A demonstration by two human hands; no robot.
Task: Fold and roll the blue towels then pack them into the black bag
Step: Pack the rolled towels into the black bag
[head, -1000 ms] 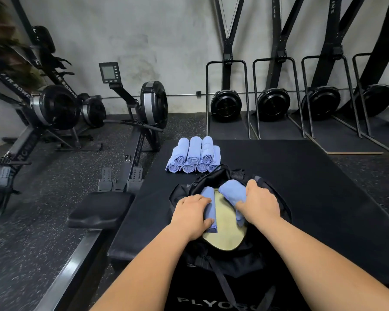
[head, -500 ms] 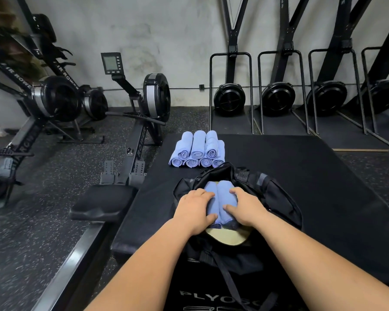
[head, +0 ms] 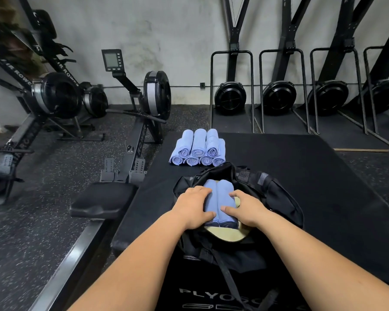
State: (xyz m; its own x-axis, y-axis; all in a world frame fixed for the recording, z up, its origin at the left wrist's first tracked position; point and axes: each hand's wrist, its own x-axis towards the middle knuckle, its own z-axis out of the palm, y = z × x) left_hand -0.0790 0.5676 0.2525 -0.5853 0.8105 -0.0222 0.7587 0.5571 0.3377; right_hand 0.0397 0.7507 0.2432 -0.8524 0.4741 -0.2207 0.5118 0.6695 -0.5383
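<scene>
Head view: two rolled blue towels [head: 220, 198] lie side by side inside the open black bag [head: 279, 198]. The left hand [head: 194, 207] and right hand [head: 245, 209] rest on them, grips loose, fingers laid over, pinching nothing. Best to press them snug, parallel, ends aligned, leaving room for the stack of rolls [head: 198, 149] just beyond the bag.

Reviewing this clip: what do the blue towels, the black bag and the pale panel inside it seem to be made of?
Blue towels: soft matte fabric, likely microfibre or thin terry; they roll tight, showing spiral ends.
Black bag: woven synthetic, probably nylon, faintly sheened, slumping in folds.
Pale panel: smooth, flat, stiff-looking; material unclear.
</scene>
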